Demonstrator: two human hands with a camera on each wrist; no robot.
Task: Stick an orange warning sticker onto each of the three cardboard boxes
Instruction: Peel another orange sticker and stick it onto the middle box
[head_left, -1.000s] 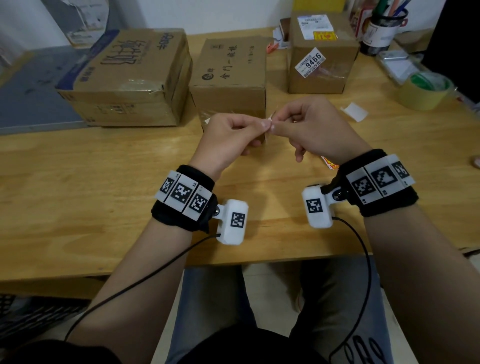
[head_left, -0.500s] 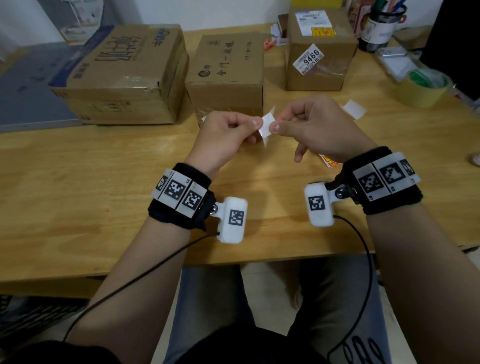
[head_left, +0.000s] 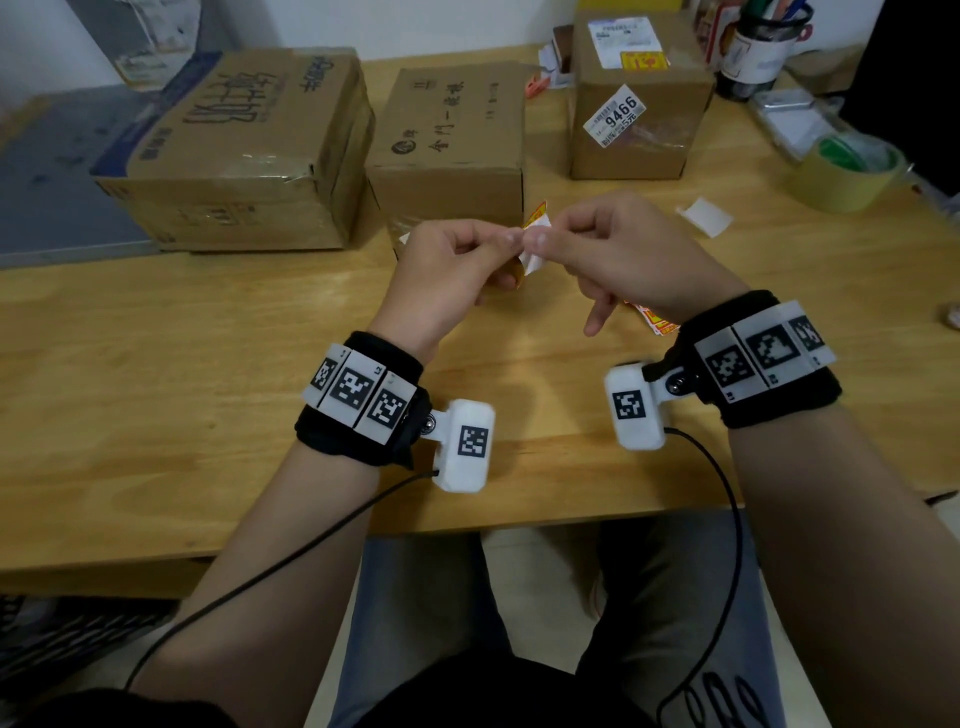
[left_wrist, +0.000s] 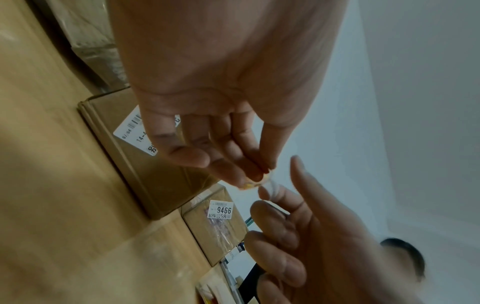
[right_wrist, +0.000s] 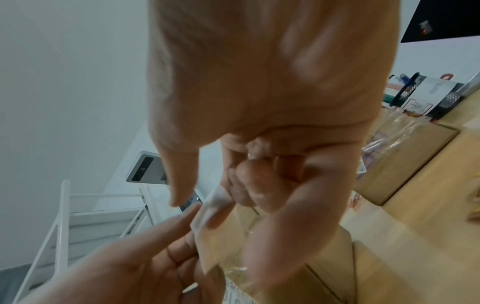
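— Head view?
— Hands meet above the table (head_left: 156, 374): left hand (head_left: 447, 270) and right hand (head_left: 623, 254) both pinch the sticker (head_left: 535, 218) just before the middle box (head_left: 457, 130).
— Left wrist?
— Left fingers (left_wrist: 233, 164) nip an orange edge.
— Right wrist?
— Blurred; the right fingers (right_wrist: 244, 191) seem to grasp white backing (right_wrist: 215, 199).

A wooden table (head_left: 156, 364) is holding a roll of yellowish tape (head_left: 844, 174) at its far right edge. A dark mug (head_left: 763, 47) full of pens is standing at the back right corner. A small white paper scrap (head_left: 704, 215) is lying flat near the tape. A grey board (head_left: 47, 176) is lying on the table's far left.
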